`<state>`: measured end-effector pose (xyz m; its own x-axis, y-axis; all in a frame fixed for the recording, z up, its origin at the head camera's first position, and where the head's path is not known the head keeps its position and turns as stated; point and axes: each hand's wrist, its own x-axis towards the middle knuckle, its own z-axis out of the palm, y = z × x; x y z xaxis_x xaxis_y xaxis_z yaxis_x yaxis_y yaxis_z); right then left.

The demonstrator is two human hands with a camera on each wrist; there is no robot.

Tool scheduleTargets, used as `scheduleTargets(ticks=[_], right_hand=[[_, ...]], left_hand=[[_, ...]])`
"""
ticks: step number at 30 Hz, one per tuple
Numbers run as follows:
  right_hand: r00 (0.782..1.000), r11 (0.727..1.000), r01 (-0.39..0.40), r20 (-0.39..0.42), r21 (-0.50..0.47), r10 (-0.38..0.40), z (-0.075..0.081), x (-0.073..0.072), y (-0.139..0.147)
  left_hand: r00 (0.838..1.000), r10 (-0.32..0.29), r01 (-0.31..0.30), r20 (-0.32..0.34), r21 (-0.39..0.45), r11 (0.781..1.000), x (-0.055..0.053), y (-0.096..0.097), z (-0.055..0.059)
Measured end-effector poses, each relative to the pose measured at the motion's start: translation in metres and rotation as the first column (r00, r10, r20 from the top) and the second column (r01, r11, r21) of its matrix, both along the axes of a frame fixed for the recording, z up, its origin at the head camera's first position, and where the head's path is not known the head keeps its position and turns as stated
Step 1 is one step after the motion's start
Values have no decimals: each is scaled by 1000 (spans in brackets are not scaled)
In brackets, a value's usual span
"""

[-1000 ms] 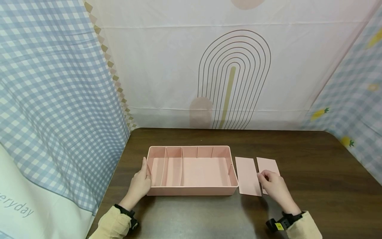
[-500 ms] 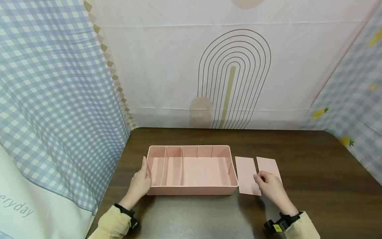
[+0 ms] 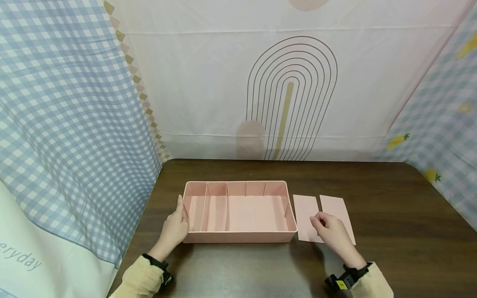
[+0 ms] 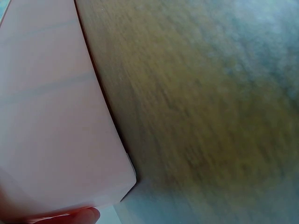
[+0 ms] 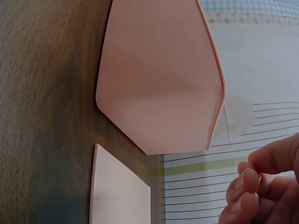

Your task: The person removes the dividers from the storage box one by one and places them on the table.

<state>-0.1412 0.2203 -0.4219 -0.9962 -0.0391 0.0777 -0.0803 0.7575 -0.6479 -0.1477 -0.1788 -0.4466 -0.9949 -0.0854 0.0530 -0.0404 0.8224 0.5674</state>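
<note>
A pink rectangular organizer box [image 3: 238,237] lies lengthwise on the table, with two thin dividers [image 3: 226,209] standing in its left part. My left hand [image 3: 174,225] rests against the box's left end, fingers extended along that wall; in the left wrist view a fingertip [image 4: 86,215] touches the box end. Right of the box, two flat pink panels lie side by side, the nearer one [image 3: 305,207] and the farther one [image 3: 335,205]. Over them hovers my right hand [image 3: 333,234], fingers curled, thumb and forefinger together. Nothing shows between its fingertips in the right wrist view.
The dark wooden table [image 3: 402,215] reaches back to a white printed cloth [image 3: 201,91]. A blue checked cloth [image 3: 74,103] hangs on the left, another checked cloth [image 3: 447,145] on the right.
My right hand has moved left across the panels, closer to the box, uncovering more of the right panel. The left hand, box and panels have stayed put.
</note>
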Motion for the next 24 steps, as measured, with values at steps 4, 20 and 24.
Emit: scheduleTargets(ticks=[4,20,24], right_hand=[[1000,1000,-1,-6,-1,1,1,0,-2],[1000,999,-17,-25,-36,16,0,0,-10],[999,999,-24,-26,-43,22,-2,-2,-12]], left_hand=[[1000,0,0,-5,-1,1000,0,0,0],[1000,0,0,-15,4,1000,1,0,-1],[1000,3,-2,-8,5,1000,0,0,-2]])
